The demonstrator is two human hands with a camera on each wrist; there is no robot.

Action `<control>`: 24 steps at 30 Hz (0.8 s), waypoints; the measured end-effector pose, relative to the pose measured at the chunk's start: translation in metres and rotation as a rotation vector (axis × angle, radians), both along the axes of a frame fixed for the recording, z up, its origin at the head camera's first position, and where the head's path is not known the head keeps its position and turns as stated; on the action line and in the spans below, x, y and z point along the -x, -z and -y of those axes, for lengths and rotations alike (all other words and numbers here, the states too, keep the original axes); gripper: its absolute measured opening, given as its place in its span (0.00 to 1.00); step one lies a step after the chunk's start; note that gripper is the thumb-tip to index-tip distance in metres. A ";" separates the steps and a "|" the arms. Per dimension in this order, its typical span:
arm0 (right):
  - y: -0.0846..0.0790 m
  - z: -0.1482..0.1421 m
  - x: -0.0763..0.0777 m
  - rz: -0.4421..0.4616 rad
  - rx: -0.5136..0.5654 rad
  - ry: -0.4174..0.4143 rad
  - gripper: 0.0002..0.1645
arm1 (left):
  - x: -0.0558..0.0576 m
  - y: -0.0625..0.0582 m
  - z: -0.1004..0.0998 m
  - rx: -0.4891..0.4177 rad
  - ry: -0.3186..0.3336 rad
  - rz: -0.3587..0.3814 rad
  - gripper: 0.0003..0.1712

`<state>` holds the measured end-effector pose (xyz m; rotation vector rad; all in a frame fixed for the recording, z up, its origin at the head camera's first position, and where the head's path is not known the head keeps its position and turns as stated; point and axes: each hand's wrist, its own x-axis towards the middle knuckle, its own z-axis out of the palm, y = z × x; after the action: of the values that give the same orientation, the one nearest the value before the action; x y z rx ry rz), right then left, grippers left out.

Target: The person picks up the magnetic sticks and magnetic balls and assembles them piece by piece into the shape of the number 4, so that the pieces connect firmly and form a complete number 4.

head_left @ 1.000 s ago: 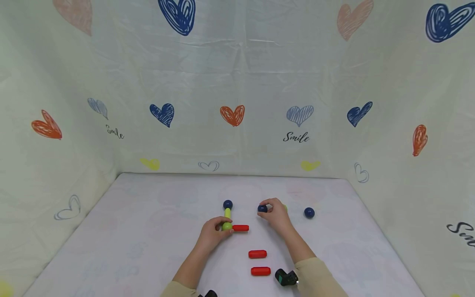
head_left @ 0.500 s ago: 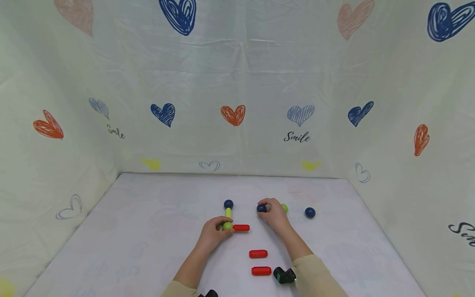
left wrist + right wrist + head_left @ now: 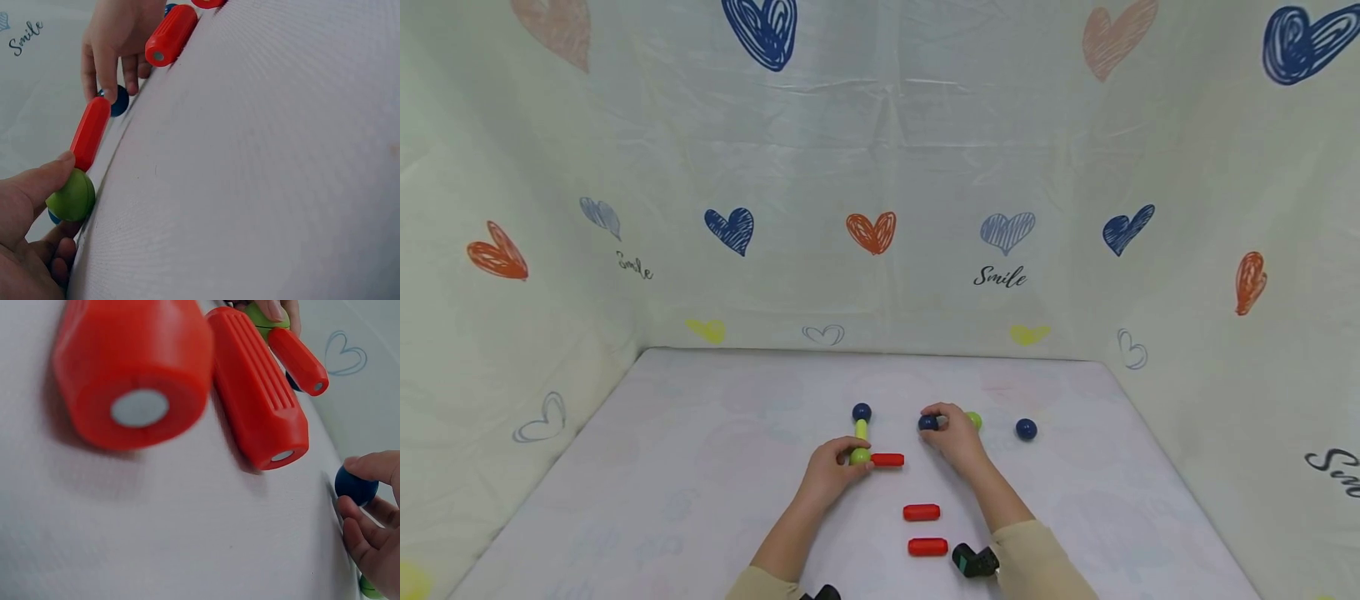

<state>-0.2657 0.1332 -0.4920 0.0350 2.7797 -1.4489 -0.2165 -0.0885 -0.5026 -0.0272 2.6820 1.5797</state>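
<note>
My left hand grips a green ball between thumb and fingers. From this ball a yellow-green rod runs away to a dark blue ball, and a red rod sticks out to the right. Thumb and fingers of my right hand pinch another dark blue ball, apart from the red rod's free end. In the right wrist view this pinched blue ball is close to the table; whether it touches is unclear. That rod's free end carries a pale round disc.
Two loose red rods lie between my forearms, one nearer me than the other. Just behind my right hand is a second green ball, partly hidden. Farther right lies a third blue ball. A curtain printed with hearts encloses the table.
My right hand has shifted very slightly left with the blue ball, and more of the green ball behind it shows. My left hand holds still.
</note>
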 end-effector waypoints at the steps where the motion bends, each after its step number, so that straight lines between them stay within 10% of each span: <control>1: 0.000 0.000 -0.001 0.000 0.010 -0.001 0.18 | 0.000 0.000 0.000 0.003 0.002 -0.005 0.16; 24: -0.001 -0.004 -0.023 0.046 0.186 0.007 0.19 | -0.005 -0.003 0.000 0.010 -0.001 -0.019 0.16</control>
<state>-0.2429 0.1373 -0.4909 0.0757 2.5997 -1.6791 -0.2117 -0.0881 -0.5001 -0.0145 2.7043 1.5756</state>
